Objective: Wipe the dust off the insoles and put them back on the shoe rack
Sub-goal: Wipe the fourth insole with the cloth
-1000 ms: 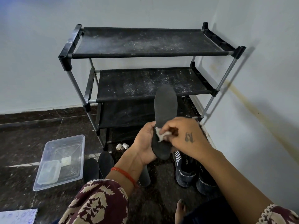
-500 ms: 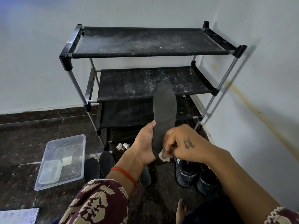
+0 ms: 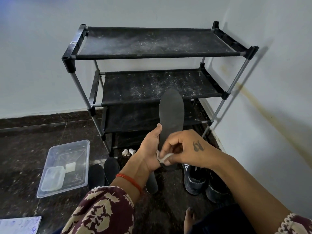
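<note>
Head view: the left hand grips a dark insole near its heel end, holding it upright in front of the dusty shoe rack. The right hand pinches a small white cloth, fingers curled round it, pressing it against the insole's lower end. On the floor, more insoles lie beside a clear plastic tub; a pair of dark sneakers sits at the right by the wall.
</note>
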Action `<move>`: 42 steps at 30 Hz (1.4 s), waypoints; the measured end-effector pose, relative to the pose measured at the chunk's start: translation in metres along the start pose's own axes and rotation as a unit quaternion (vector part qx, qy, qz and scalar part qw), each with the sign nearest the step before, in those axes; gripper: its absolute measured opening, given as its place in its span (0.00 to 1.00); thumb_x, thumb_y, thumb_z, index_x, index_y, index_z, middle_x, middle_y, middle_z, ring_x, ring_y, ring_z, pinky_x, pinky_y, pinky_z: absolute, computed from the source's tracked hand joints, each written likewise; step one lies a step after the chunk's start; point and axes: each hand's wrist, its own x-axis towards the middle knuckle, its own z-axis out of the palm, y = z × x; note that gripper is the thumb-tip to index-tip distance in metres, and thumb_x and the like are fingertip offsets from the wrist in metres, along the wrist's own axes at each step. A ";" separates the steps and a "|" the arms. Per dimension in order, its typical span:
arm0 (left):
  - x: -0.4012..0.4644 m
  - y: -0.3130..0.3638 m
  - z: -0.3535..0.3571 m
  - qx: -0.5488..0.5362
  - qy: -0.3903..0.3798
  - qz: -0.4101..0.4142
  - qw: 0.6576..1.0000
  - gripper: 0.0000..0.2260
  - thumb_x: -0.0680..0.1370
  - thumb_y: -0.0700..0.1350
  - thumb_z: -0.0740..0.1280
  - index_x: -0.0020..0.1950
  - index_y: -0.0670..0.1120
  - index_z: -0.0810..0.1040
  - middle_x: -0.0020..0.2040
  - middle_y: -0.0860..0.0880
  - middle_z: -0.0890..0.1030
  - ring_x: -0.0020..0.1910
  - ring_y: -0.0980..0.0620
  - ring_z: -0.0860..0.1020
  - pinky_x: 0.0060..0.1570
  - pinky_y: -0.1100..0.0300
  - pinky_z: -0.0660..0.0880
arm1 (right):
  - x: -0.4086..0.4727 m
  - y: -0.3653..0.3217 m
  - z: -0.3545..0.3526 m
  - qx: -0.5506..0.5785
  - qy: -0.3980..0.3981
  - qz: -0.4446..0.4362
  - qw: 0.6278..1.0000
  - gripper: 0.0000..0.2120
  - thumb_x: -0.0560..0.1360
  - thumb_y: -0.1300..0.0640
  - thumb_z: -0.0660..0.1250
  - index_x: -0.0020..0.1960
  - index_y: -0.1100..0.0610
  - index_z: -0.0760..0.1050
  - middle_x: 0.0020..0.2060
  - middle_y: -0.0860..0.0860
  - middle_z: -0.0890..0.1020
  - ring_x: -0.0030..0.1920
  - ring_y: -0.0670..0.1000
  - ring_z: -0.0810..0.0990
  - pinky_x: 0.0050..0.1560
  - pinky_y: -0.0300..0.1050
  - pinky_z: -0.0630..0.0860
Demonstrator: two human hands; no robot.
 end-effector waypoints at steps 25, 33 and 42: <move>-0.003 -0.002 0.003 0.014 0.018 -0.009 1.000 0.25 0.82 0.58 0.50 0.58 0.42 0.78 0.48 0.45 0.83 0.43 0.49 0.83 0.42 0.58 0.79 | -0.003 0.003 -0.006 -0.003 -0.047 0.036 0.998 0.13 0.62 0.67 0.76 0.41 0.52 0.84 0.37 0.43 0.82 0.38 0.40 0.79 0.40 0.31 0.73; 0.000 0.000 0.002 0.016 -0.016 0.024 0.999 0.24 0.83 0.55 0.49 0.58 0.42 0.78 0.51 0.43 0.83 0.48 0.45 0.81 0.50 0.49 0.77 | 0.001 0.020 -0.012 -0.171 0.146 0.026 0.974 0.10 0.63 0.64 0.74 0.39 0.50 0.84 0.37 0.44 0.80 0.38 0.42 0.78 0.38 0.31 0.72; 0.003 0.000 -0.004 0.009 0.031 0.010 0.999 0.25 0.81 0.60 0.53 0.54 0.43 0.81 0.49 0.46 0.84 0.44 0.49 0.83 0.41 0.58 0.80 | 0.003 0.001 0.001 0.027 0.022 0.041 0.999 0.12 0.62 0.66 0.77 0.40 0.52 0.81 0.39 0.49 0.84 0.40 0.45 0.81 0.43 0.38 0.78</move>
